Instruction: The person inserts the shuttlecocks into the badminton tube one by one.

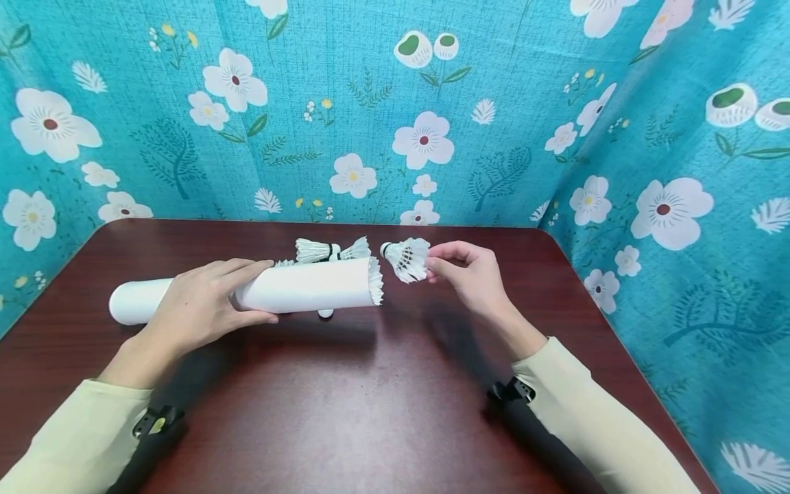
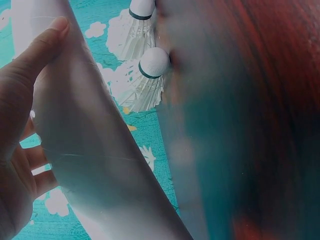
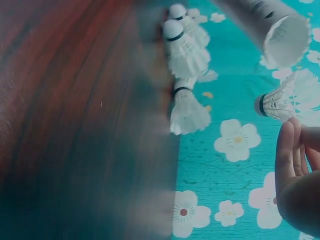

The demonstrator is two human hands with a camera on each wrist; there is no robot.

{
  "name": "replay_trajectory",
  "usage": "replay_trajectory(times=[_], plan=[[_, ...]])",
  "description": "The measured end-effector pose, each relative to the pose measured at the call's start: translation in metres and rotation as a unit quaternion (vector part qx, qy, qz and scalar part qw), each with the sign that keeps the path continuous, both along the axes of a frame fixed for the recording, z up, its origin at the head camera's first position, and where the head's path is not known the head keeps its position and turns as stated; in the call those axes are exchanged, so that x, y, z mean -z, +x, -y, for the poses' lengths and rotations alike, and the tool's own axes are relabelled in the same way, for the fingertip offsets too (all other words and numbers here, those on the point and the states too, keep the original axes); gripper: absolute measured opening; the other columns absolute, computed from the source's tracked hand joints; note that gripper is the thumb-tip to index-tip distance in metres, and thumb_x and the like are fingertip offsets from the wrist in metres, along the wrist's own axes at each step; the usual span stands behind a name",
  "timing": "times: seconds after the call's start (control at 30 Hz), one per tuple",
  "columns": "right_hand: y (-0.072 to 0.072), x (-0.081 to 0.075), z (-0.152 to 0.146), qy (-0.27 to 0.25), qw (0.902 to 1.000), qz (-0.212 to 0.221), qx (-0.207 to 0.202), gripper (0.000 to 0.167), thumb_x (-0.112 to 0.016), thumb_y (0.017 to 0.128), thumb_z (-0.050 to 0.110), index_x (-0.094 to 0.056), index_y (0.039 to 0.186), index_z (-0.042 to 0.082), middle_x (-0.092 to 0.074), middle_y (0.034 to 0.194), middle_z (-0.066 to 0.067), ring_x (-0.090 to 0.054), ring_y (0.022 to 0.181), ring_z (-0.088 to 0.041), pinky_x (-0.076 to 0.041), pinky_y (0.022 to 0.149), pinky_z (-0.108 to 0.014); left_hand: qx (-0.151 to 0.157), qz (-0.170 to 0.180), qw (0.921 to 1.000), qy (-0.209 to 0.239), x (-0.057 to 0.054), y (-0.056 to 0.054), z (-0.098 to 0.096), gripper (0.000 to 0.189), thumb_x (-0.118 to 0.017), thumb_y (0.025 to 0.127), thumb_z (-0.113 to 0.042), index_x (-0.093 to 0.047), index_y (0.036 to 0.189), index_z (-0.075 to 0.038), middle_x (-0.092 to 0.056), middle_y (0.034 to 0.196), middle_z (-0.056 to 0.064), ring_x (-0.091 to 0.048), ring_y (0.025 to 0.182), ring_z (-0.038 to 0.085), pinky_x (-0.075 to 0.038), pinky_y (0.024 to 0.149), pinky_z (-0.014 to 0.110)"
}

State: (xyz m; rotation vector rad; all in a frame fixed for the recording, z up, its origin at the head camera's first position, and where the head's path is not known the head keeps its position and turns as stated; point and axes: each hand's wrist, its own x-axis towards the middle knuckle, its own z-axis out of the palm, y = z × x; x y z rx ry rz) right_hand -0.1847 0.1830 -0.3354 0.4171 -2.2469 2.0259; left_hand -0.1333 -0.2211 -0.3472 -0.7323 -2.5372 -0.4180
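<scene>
My left hand [image 1: 197,302] grips a long white shuttlecock tube [image 1: 315,285] from above, thumb on the near side. The tube is held nearly level over the table, its right end facing my right hand [image 1: 472,278]. A jagged feather edge [image 1: 375,281] shows at that end. My right hand pinches a white feather shuttlecock [image 1: 406,259] by its skirt, cork pointing left toward the tube's mouth. In the right wrist view this shuttlecock [image 3: 280,104] is just below the open tube end [image 3: 287,40].
Several loose shuttlecocks [image 1: 315,251] lie on the dark wood table [image 1: 370,425] behind and under the tube, partly hidden by it. In the right wrist view they form a cluster [image 3: 187,55]. A teal floral curtain [image 1: 296,123] hangs beyond the table's back and right edges.
</scene>
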Motion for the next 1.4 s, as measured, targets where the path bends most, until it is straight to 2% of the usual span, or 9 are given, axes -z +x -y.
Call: replay_trajectory(times=[0.2, 0.4, 0.6, 0.77, 1.07, 1.23, 1.4], plan=[[0.021, -0.005, -0.006, -0.023, 0.9995, 0.014, -0.014, 0.019, -0.074, 0.088, -0.003, -0.069, 0.105, -0.011, -0.069, 0.081, -0.013, -0.068, 0.066, -0.020, -0.059, 0.072, -0.037, -0.008, 0.004, 1.0000, -0.004, -0.001, 0.001, 0.000, 0.087, -0.094, 0.060, -0.051, -0.066, 0.134, -0.015, -0.070, 0.118, 0.010, -0.067, 0.101, 0.031, -0.055, 0.076, 0.053], [0.039, -0.006, -0.008, -0.058, 0.9975, 0.021, -0.033, 0.016, -0.072, 0.088, -0.007, -0.069, 0.104, -0.010, -0.069, 0.082, -0.012, -0.068, 0.067, -0.020, -0.060, 0.072, -0.037, -0.012, 0.010, 0.9999, -0.004, -0.001, 0.002, -0.001, 0.088, -0.094, 0.060, -0.052, -0.065, 0.135, -0.015, -0.070, 0.117, 0.010, -0.067, 0.101, 0.031, -0.055, 0.077, 0.054], [0.048, -0.004, -0.003, -0.092, 0.9921, 0.043, -0.073, 0.015, -0.071, 0.088, -0.008, -0.071, 0.103, -0.007, -0.069, 0.086, -0.013, -0.068, 0.069, -0.020, -0.060, 0.073, -0.039, -0.014, 0.016, 0.9998, -0.006, -0.002, 0.005, -0.001, 0.087, -0.093, 0.061, -0.052, -0.065, 0.134, -0.015, -0.070, 0.118, 0.011, -0.067, 0.102, 0.032, -0.054, 0.078, 0.055], [0.048, -0.001, 0.004, -0.105, 0.9881, 0.060, -0.094, 0.015, -0.069, 0.089, -0.009, -0.069, 0.104, -0.009, -0.069, 0.087, -0.013, -0.068, 0.070, -0.020, -0.060, 0.073, -0.038, -0.013, 0.020, 0.9997, -0.008, -0.003, 0.004, -0.003, 0.087, -0.094, 0.061, -0.050, -0.065, 0.135, -0.015, -0.070, 0.118, 0.011, -0.067, 0.102, 0.032, -0.054, 0.078, 0.055], [0.042, 0.005, 0.014, -0.112, 0.9837, 0.096, -0.103, 0.016, -0.067, 0.090, -0.009, -0.067, 0.105, -0.012, -0.068, 0.087, -0.013, -0.068, 0.070, -0.019, -0.060, 0.072, -0.036, -0.010, 0.025, 0.9996, -0.008, -0.004, 0.004, -0.008, 0.087, -0.094, 0.061, -0.050, -0.065, 0.135, -0.014, -0.070, 0.119, 0.011, -0.067, 0.102, 0.031, -0.054, 0.078, 0.054], [0.036, 0.009, 0.020, -0.106, 0.9840, 0.096, -0.106, 0.017, -0.067, 0.089, -0.009, -0.066, 0.106, -0.013, -0.068, 0.088, -0.014, -0.068, 0.070, -0.019, -0.060, 0.072, -0.036, -0.007, 0.024, 0.9996, -0.010, -0.003, 0.003, -0.009, 0.087, -0.094, 0.061, -0.052, -0.065, 0.135, -0.015, -0.070, 0.119, 0.010, -0.067, 0.101, 0.031, -0.055, 0.077, 0.053], [0.030, 0.009, 0.026, -0.083, 0.9881, 0.079, -0.102, 0.019, -0.070, 0.088, -0.009, -0.067, 0.106, -0.014, -0.069, 0.088, -0.013, -0.067, 0.068, -0.019, -0.060, 0.070, -0.036, -0.002, 0.019, 0.9997, -0.012, -0.003, 0.003, -0.009, 0.088, -0.093, 0.061, -0.054, -0.065, 0.134, -0.014, -0.070, 0.118, 0.010, -0.068, 0.100, 0.030, -0.055, 0.077, 0.052]])
